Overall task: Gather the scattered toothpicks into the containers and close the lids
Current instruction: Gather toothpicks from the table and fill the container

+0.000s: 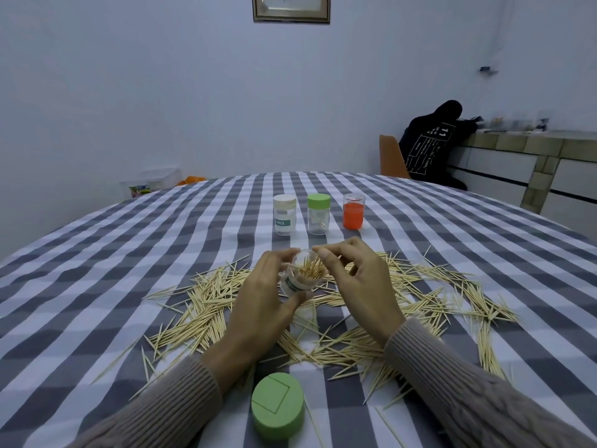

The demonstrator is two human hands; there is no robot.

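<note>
Green lid (pixel 277 405) nearest, left hand (pixel 261 299) gripping clear container (pixel 302 276), right hand (pixel 358 279) pinching toothpicks (pixel 311 268)

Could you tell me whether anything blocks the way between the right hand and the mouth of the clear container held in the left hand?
Nothing visible does. The left hand grips the small clear plastic container, tilted with its open mouth facing the right hand, which pinches at the rim. Its loose round green lid lies apart, nearer the camera.
</note>
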